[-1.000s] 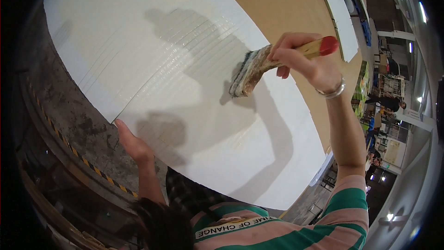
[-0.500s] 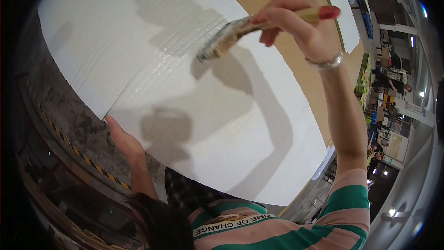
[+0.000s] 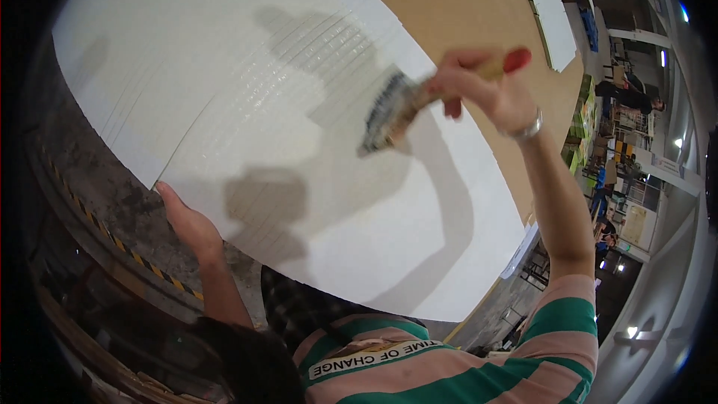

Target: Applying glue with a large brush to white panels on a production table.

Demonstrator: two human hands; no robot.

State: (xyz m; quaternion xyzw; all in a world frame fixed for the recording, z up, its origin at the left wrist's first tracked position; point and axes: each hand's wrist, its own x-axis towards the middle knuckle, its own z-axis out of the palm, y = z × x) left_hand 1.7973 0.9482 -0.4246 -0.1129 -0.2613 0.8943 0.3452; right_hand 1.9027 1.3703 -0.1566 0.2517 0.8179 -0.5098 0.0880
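Note:
A large white sheet surface (image 3: 404,254) fills the middle, marked with thin parallel lines like edges of overlapping sheets. Wet, glossy streaks shine across its upper middle. My right hand (image 3: 482,93) is closed around the handle of a wide brush (image 3: 389,112) with a red handle end; its dark, wet-looking bristles are low over the sheets, and contact is hard to tell through the blur. At the near left edge, my left hand (image 3: 193,223) grips the sheet rim beside a long line, thumb at the edge and the other fingers mostly hidden.
Brown board (image 3: 464,7) lies beyond the white sheets, with another white stack (image 3: 550,22) on its far side. Below left is a grey floor with a yellow-and-black striped line (image 3: 138,254). Green stacked items (image 3: 580,123) and people stand in the workshop at right.
The brush in my right hand has swept toward me and to the right over the sheets. My left hand has shifted slightly left and up, still at the edge.

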